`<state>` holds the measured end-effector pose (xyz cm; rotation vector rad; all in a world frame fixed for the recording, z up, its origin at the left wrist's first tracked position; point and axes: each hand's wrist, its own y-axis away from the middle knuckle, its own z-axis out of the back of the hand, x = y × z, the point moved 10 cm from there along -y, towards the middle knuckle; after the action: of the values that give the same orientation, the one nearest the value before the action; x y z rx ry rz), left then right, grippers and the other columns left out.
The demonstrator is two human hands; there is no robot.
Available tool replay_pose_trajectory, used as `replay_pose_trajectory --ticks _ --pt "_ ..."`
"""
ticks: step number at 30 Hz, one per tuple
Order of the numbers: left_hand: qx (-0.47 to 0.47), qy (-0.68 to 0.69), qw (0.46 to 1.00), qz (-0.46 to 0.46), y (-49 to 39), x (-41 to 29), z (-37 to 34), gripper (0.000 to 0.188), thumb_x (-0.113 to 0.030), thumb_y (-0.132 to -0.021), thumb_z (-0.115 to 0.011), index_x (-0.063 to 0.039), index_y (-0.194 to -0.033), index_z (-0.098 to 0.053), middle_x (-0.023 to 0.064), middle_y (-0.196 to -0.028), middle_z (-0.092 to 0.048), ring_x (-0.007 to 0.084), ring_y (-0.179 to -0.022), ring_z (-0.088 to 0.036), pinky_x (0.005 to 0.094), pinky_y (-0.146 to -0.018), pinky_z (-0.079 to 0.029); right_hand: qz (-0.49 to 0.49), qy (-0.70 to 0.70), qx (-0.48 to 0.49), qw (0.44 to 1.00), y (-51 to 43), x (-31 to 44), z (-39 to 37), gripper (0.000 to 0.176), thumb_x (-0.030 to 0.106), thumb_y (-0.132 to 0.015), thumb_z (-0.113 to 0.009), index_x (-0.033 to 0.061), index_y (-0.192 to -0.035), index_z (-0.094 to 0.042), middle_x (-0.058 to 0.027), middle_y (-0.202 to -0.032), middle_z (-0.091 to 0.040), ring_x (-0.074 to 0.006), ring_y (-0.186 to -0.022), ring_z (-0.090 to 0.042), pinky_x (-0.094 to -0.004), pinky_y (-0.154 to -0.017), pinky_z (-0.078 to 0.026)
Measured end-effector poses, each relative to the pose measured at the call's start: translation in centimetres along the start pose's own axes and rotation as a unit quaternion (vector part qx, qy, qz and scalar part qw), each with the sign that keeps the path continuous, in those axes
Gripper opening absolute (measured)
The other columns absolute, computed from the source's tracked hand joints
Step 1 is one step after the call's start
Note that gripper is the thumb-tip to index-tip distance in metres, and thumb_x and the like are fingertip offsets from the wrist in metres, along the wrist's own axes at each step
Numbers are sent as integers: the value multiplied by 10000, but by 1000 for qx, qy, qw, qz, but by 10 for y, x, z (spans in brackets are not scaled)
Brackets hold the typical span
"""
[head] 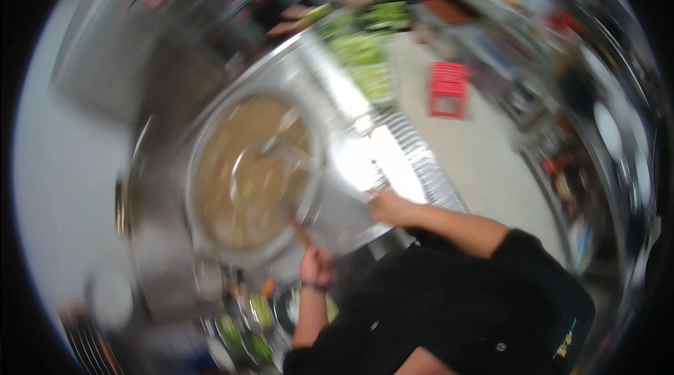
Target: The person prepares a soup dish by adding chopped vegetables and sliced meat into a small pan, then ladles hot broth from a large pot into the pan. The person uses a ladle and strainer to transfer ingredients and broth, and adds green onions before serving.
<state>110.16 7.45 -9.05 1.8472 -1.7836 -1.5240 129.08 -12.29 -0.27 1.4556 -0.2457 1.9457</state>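
A large round metal pot (190, 185) is set into the steel counter and holds brownish, cloudy liquid (226, 148). A metal ladle (274, 147), or a similar utensil, lies partly in the liquid. My left hand (316, 264), with a band at the wrist, grips a brown stick-like handle (299, 230) that reaches over the near rim into the pot. My right hand (387, 207) is curled at the steel counter (337, 206), right of the pot. Blur and glare hide whether it holds anything; a small dark shape shows just beyond it.
Trays of cut greens (368, 75) line the counter's far end, where another person's hands (289, 19) hold greens. A red plastic stool (447, 89) stands on the floor. Containers of vegetables (260, 312) sit at lower left. Shelving with goods (558, 164) runs along the right.
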Motion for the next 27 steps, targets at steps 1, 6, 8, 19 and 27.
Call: replay_pose_trajectory --ticks 1,6,8,19,27 --pt "-18 -10 1000 -4 -5 -4 -7 297 -168 -937 -526 -152 -682 -374 -32 -574 -376 109 -444 -357 251 -396 -299 49 -117 3 992 -15 -43 -9 544 61 -818 -547 -44 -1344 -456 -206 -877 -654 -286 -728 -621 -385 -659 -517" --pt "-19 52 995 -80 15 -2 1 70 -93 -884 -588 -44 -837 -571 10 -653 -529 117 -497 -483 251 -425 -364 -36 -68 -14 997 2 3 8 543 54 -870 -552 -24 -1388 -409 -122 -902 -611 -158 -660 -574 -312 -587 -507" --pt "-32 52 993 -102 35 -4 -21 57 -91 -886 -590 -57 -850 -565 5 -649 -515 116 -497 -475 252 -419 -352 -21 -66 -10 998 -14 -4 10 544 54 -867 -559 -27 -1384 -411 -117 -889 -603 -153 -632 -568 -308 -560 -502" --pt "-36 -20 989 -145 48 -7 -24 111 -143 -928 -624 -83 -953 -534 -18 -658 -492 97 -506 -460 246 -427 -345 -18 -70 45 996 -82 42 7 558 21 -853 -573 -63 -1373 -390 -85 -769 -570 -146 -572 -566 -305 -477 -483" --pt "-57 23 993 -97 43 7 -3 133 -87 -922 -610 -96 -937 -478 -14 -674 -465 103 -535 -474 243 -440 -381 -21 -144 39 989 -90 42 -1 591 19 -850 -585 -62 -1394 -368 -85 -790 -574 -143 -575 -560 -306 -473 -485"
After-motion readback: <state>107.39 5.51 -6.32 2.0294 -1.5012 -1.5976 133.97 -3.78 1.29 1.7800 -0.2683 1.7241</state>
